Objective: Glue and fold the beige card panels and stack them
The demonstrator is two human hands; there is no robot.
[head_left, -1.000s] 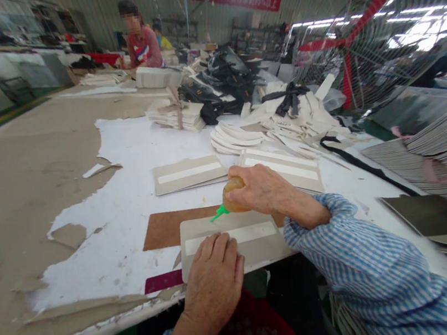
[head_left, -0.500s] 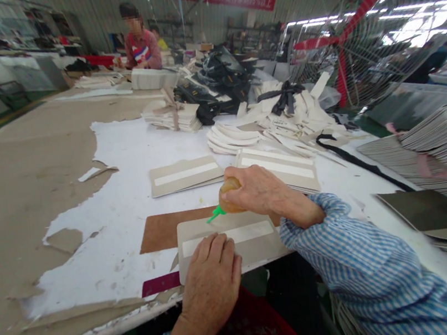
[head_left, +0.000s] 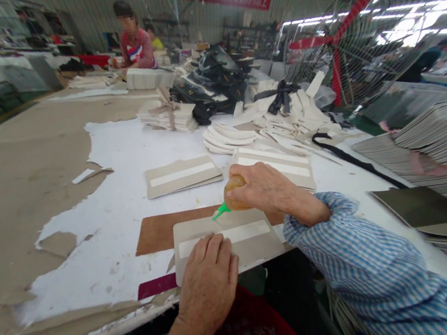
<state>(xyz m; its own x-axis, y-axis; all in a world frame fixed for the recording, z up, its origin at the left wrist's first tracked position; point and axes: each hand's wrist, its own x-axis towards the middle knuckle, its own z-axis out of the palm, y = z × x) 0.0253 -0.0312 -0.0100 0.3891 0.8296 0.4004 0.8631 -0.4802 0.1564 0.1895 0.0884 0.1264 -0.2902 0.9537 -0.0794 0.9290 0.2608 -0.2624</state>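
Right hand (head_left: 266, 186) grip closed around glue bottle (head_left: 233, 194) | left hand (head_left: 209, 281) flat, pressing grey card (head_left: 255, 241)

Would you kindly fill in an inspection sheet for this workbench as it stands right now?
Surface: table, white covering torn, brown board bare at left.
Job's things: grey card with a white strip on a brown sheet; glue bottle, green nozzle at the card's top edge.
Clutter: two more grey cards, white cut pieces, stacked sheets.
Grippers: left hand flat on the card; right hand grips the bottle.
Cables: nothing seen.
Surroundings: another person at the far end.
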